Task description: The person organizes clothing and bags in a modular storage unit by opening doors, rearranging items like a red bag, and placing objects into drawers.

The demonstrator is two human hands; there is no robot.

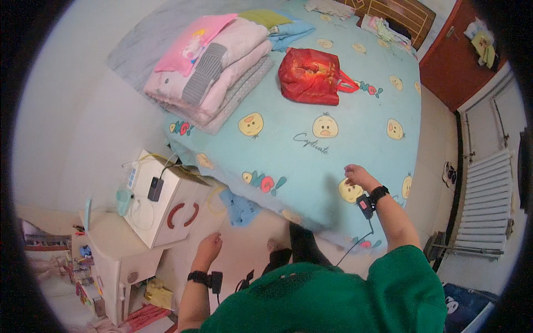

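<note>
My left hand point(209, 246) hangs at the lower left, between the white cabinet and the bed, with nothing seen in it; its fingers look loosely curled. Over the near part of the bed's teal sheet point(287, 158), printed with yellow chick faces, is my right hand point(359, 176), its fingers bent and nothing seen in it. Both wrists wear black straps with small devices. Farther back on the bed sits a red bag point(310, 77) with its handles to the right. Folded pink and grey bedding point(233, 70) is stacked to its left, topped by a pink pillow point(195, 43).
A white cabinet point(166, 208) at the left carries a black device point(155, 189), cables and a power strip point(132, 177). A blue bag point(239, 208) lies on the floor by the bed. A white radiator point(483, 200) and shoes point(449, 174) are at the right.
</note>
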